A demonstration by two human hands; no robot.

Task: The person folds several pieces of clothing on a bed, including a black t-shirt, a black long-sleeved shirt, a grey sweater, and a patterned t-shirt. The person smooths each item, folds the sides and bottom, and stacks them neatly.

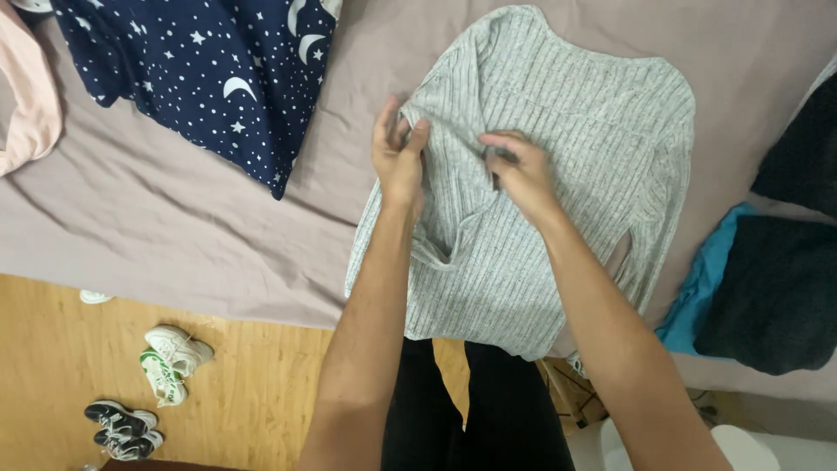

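Note:
A light grey ribbed long-sleeved sweater [567, 105] lies spread on a bed covered by a taupe sheet [174, 227], its lower part hanging over the bed's edge. My left hand [399, 157] pinches the fabric at the sweater's left side, near a folded-in sleeve. My right hand [521, 170] grips a fold of the sweater near its middle. The sweater's right sleeve runs down its right side.
A navy pillowcase with stars and moons [209, 70] lies at the upper left, a pink cloth [26, 96] at the far left. Dark garments [776, 296] and a blue cloth [702, 288] lie at the right. Shoes [170, 358] stand on the wooden floor.

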